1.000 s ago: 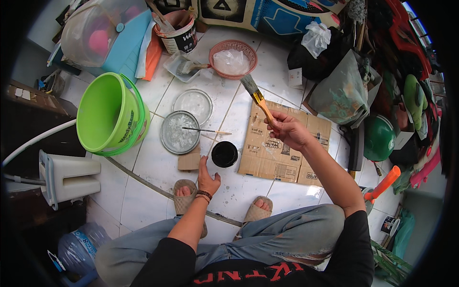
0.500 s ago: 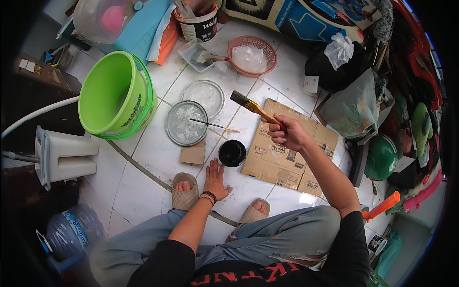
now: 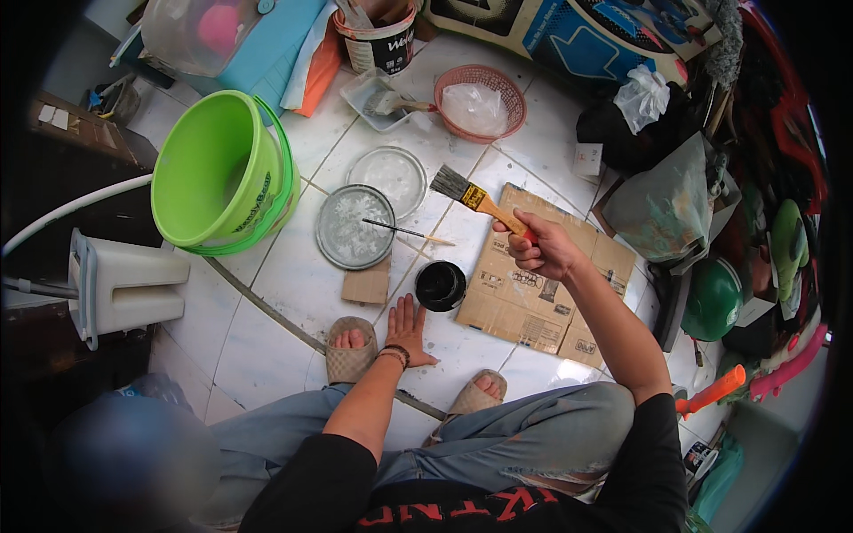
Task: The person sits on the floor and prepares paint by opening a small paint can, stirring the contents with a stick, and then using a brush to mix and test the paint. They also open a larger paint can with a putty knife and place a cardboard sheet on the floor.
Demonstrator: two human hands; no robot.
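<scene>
My right hand (image 3: 544,247) is closed around the wooden handle of a flat paintbrush (image 3: 484,202). The brush is held up over a flattened cardboard sheet (image 3: 524,298), its grey bristles pointing left. Flat on the white tiles, my left hand (image 3: 409,330) has its fingers spread. Just beyond its fingertips stands a small round black container (image 3: 441,285); its dark inside hides what it holds. A thin stick with a dark end (image 3: 404,231) lies partly across a round grey lid (image 3: 355,227). A second, clear lid (image 3: 386,178) lies partly beneath that one.
At left stand a green bucket (image 3: 213,178) and a whitish plastic container (image 3: 133,289). Farther back are a clear tray (image 3: 373,102) with another brush, a pink basket (image 3: 481,102) and a paint tub (image 3: 378,40). Bags and a green helmet (image 3: 711,299) crowd the right side.
The brush has turned in my right hand, and its broad bristle face shows more. The view has shifted slightly. A blurred shape now covers the lower left, over the water bottle.
</scene>
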